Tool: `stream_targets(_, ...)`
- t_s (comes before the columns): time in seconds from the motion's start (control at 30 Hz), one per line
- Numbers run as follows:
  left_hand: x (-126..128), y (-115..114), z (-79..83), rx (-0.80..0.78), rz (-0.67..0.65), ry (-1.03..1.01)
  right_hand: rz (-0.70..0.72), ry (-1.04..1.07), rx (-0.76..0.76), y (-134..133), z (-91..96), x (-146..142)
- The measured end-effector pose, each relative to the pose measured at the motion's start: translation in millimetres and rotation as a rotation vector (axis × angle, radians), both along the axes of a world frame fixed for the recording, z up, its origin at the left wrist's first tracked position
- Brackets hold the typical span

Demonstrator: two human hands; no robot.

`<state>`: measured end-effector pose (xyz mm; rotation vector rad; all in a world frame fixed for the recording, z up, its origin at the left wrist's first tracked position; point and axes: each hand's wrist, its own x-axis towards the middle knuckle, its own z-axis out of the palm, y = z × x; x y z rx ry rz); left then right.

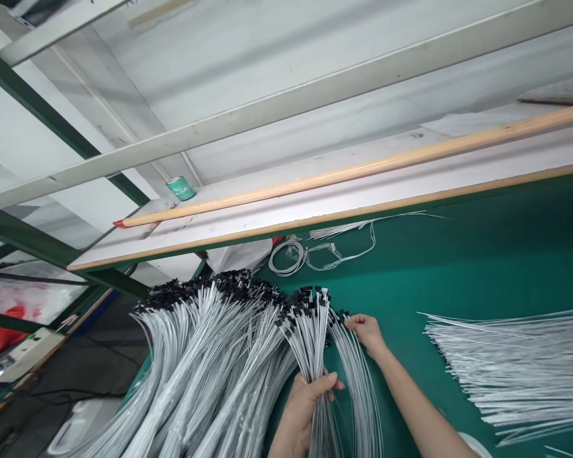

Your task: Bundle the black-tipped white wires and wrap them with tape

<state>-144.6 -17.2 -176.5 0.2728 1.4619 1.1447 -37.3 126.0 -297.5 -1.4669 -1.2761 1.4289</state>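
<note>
My left hand (305, 404) is wrapped round a bundle of thin grey cables (315, 356) with small black connectors at their upper ends. To its right, a thinner bunch of grey cables (360, 375) curves down over the green work surface. My right hand (367, 332) is closed in a pinch at the black-tipped top of that bunch, apparently on a cable end; the fingertips partly hide it. Left of my hands lies a large heap of similar cables (205, 356), their black connectors gathered at the far end.
On the green table (401, 280), loose grey cables (520, 362) lie at the right. A coiled cable (286, 257) rests under the shelf edge. The white shelf (315, 213) carries a long wooden pole (363, 168) and a green can (180, 188). A power strip (26, 353) is at far left.
</note>
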Motion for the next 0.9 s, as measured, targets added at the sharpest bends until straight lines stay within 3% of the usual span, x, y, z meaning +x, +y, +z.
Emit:
stream_targets(0.27,-1.9,-0.8,-1.9,-0.017,0.002,0.000,0.036,0.079,0.047,3.9,7.6,10.3)
stream_targets(0.37,-1.5,-0.1,-2.9,-0.046,0.021,0.002,0.057,0.143,0.025,0.8,28.3,8.1)
stream_targets(0.47,1.6,1.0,-3.8,-0.057,0.032,-0.026,0.063,0.215,0.018,-12.5,60.8,-7.0)
stream_targets(0.57,5.2,1.0,-4.0,-0.008,-0.024,-0.096,0.078,0.284,0.027,-29.6,89.4,-26.7)
stream_targets(0.63,5.9,-0.1,-3.3,0.038,-0.088,-0.115,0.115,0.284,0.030,-34.9,96.8,-31.8)
stream_targets(0.73,2.8,-2.5,-1.6,0.081,-0.072,-0.064,0.173,0.010,0.054,-28.8,85.3,-20.1)
stream_targets(0.9,-4.1,-3.7,-1.1,0.084,-0.048,-0.060,0.074,-0.405,0.045,-18.6,42.0,7.9)
